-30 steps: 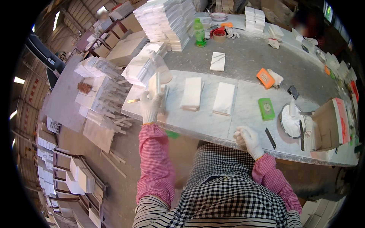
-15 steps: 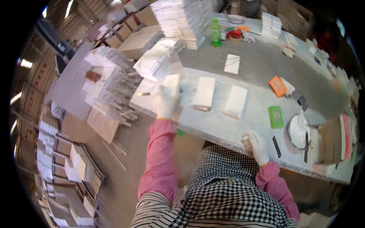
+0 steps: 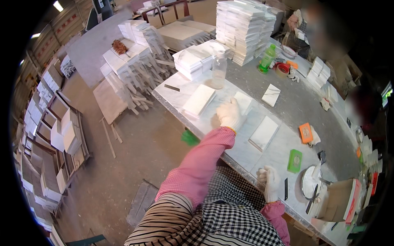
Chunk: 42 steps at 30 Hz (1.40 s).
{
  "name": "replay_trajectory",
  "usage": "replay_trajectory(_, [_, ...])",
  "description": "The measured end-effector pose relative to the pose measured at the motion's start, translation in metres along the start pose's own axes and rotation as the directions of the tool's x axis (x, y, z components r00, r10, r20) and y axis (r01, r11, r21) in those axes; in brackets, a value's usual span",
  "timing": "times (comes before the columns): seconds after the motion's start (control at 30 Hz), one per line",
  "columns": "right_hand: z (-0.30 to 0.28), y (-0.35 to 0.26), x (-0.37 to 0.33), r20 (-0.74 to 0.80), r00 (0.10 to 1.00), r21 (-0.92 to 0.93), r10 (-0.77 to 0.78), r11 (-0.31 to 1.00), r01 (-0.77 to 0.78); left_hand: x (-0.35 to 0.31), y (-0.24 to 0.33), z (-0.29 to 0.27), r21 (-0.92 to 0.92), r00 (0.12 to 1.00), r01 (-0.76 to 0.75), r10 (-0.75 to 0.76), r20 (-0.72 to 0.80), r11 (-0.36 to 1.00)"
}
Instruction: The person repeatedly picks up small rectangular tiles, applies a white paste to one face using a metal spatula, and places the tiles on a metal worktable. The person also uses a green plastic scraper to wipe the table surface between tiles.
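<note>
The left hand (image 3: 229, 114), in a white glove, has its fingers bent down at the middle tile (image 3: 245, 102); the glove's back hides their tips, so whether they are clamped on it or merely touching cannot be told. That tile extends from beneath the left fingers to their right and beyond. Left of these fingers lies the left tile stack (image 3: 199, 101); to their right and nearer the body is the right tile stack (image 3: 265, 133). A clear bottle (image 3: 219, 70) stands beyond them. The left forearm slants up and rightward over the edge of the worktop (image 3: 240, 143). The gloved right hand (image 3: 270, 183) rests low by that edge, fingers curled inward, their grip unclear, with a green box (image 3: 294, 160) beyond and right of them and a dark strip (image 3: 286, 188) just right.
</note>
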State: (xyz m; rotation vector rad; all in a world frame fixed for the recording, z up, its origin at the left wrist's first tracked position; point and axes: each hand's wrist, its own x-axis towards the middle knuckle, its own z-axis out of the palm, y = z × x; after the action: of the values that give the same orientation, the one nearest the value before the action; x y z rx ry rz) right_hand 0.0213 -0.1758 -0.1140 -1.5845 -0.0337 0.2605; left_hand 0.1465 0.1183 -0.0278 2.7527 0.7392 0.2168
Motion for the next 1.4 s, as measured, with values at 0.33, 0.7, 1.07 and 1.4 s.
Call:
replay_trajectory(0.33, [0.004, -0.002, -0.004, -0.011, 1.0, 0.08, 0.016, 0.997, -0.015, -0.018, 0.003, 0.011, 0.099, 0.961, -0.092, 0.114, -0.252, 0.991])
replay_trajectory(0.7, [-0.003, -0.025, 0.013, 0.027, 0.964, 0.208, 0.263, 0.942, -0.263, -0.073, 0.06, 0.044, -0.102, 0.951, -0.24, 0.255, 0.175, 0.965])
replay_trajectory(1.07, [0.024, -0.034, 0.084, 0.047, 0.955, 0.051, 0.293, 0.954, -0.296, -0.072, 0.015, 0.067, -0.595, 0.955, -0.097, 0.242, 0.169, 0.798])
replay_trajectory(1.4, [0.017, -0.047, 0.089, 0.126, 0.938, 0.196, 0.322, 0.919, -0.342, -0.068, 0.011, 0.063, -0.747, 0.808, 0.382, 0.195, 0.556, 0.545])
